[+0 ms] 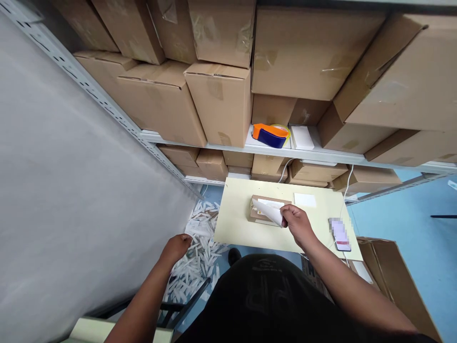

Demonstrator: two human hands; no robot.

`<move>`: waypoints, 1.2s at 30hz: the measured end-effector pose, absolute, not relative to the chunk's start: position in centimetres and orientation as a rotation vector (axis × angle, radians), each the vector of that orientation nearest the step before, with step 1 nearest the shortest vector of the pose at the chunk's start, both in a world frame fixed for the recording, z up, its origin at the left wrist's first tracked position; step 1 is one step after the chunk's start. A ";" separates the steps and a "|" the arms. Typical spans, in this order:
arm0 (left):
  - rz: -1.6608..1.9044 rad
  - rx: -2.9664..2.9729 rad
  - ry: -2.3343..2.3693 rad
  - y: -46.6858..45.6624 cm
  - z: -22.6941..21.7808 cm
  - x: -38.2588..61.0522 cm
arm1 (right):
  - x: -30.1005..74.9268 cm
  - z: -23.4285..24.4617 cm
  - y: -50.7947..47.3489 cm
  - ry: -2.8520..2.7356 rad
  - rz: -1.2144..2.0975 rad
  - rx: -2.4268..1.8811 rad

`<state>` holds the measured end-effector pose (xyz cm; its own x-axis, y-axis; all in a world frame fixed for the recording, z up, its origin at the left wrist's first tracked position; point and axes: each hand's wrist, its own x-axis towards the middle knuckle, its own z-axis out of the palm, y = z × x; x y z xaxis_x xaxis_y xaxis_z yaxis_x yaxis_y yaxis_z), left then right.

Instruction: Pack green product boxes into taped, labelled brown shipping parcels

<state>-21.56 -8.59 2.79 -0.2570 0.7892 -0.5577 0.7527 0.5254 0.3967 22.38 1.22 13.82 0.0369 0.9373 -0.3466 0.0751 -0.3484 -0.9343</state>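
A small brown cardboard box (pixel 254 210) lies on the pale yellow tabletop (pixel 233 228), with a white label on its upper face. Over the box curls a white paper sheet (pixel 269 212), its right end pinched between the thumb and fingers of my right hand (pixel 297 223). The sheet partly covers the box top. Out to the left, beyond the table edge, is my left hand (pixel 176 248), its fingers closed above a heap of white paper strips (pixel 205 238) on the floor. Whether it holds a strip cannot be made out.
A phone (pixel 340 234) and a white card stack (pixel 304 199) lie on the table's right side. Cardboard boxes (pixel 219 102) fill the shelves behind; an orange and blue tape dispenser (pixel 271 135) sits on one shelf (pixel 228 148). An open carton (pixel 396 271) stands right.
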 end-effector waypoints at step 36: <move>0.614 2.145 1.439 -0.1 14.1 7.0 | 25.3 10.5 -1.0 -0.548 1.423 -1.460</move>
<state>7.01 -0.07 14.14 0.3455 0.9333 0.0981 0.7170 -0.3300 0.6140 25.32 -1.03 10.48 0.2099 0.8500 -0.4831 -0.3062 -0.4121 -0.8582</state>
